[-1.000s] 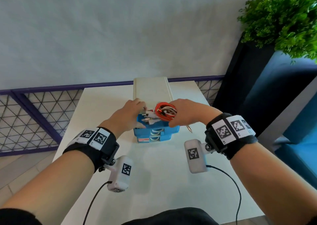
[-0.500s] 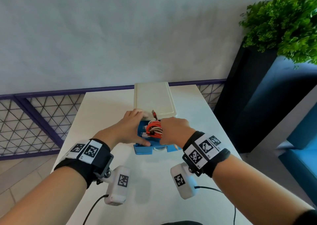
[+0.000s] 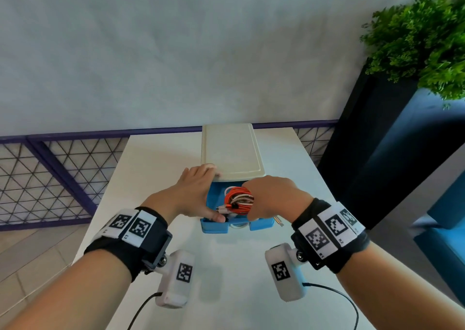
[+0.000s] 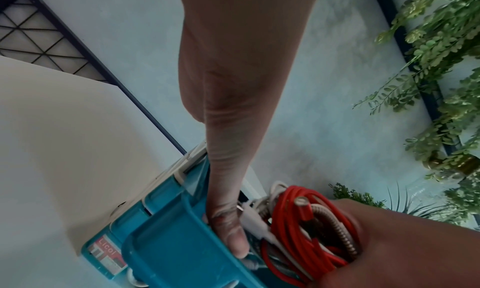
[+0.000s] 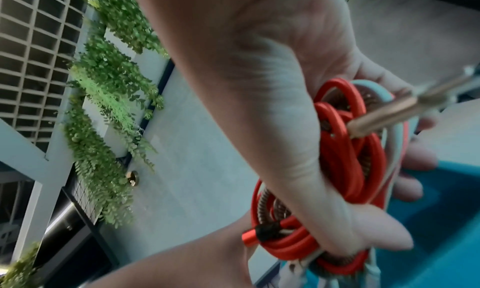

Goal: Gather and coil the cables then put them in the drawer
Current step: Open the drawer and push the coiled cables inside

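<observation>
A cream-topped drawer unit (image 3: 231, 151) stands on the white table (image 3: 156, 173) with its blue drawer (image 3: 214, 227) pulled out. My right hand (image 3: 271, 199) grips a coil of red, white and braided cables (image 3: 237, 200) and holds it down inside the drawer. In the right wrist view the coil (image 5: 345, 159) sits in my curled fingers, and a gold plug (image 5: 384, 116) sticks out of it. My left hand (image 3: 198, 191) lies along the drawer's left wall, fingers straight on the unit's top corner. Its thumb (image 4: 228, 220) touches a white connector beside the coil (image 4: 298, 231).
A dark planter (image 3: 364, 153) with a green plant (image 3: 422, 40) stands close to the table's right edge. A purple lattice rail (image 3: 50, 168) runs behind and to the left. The wall is right behind the unit. Wrist-camera leads hang over the table's near end.
My right hand has lowered the cable coil from above the unit into the drawer. My left hand let go of the white connectors and moved onto the drawer's left side.
</observation>
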